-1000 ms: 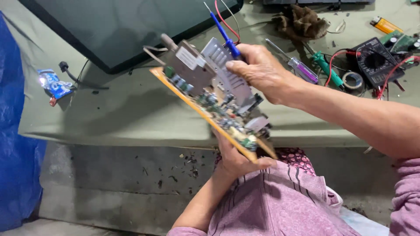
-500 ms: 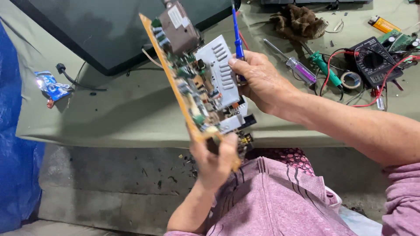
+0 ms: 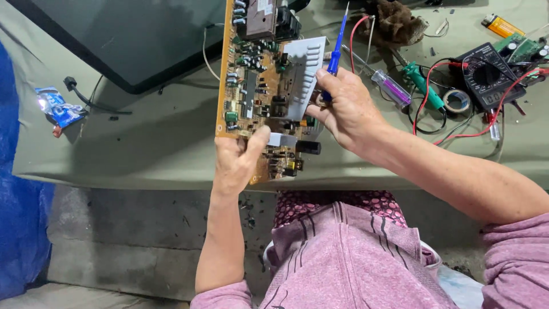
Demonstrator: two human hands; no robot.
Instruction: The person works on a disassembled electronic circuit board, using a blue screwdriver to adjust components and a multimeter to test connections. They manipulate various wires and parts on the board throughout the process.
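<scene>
Left hand [image 3: 237, 163] gripped the lower edge of the circuit board [image 3: 254, 97], thumb over its parts, holding it upright above the table [image 3: 143, 143] edge. Right hand [image 3: 349, 109] was closed around a blue screwdriver [image 3: 336, 48] while its fingers steadied the metal heat sink [image 3: 303, 77]. Stiff, light and probably fragile, the board looked best held by its bare edges.

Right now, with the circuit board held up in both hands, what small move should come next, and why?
Probably bring the tip of the blue screwdriver down onto the board. The left hand grips the circuit board by its lower edge, component side up, while the right hand steadies its heat sink with the screwdriver's tip pointing away, above the board.
</scene>
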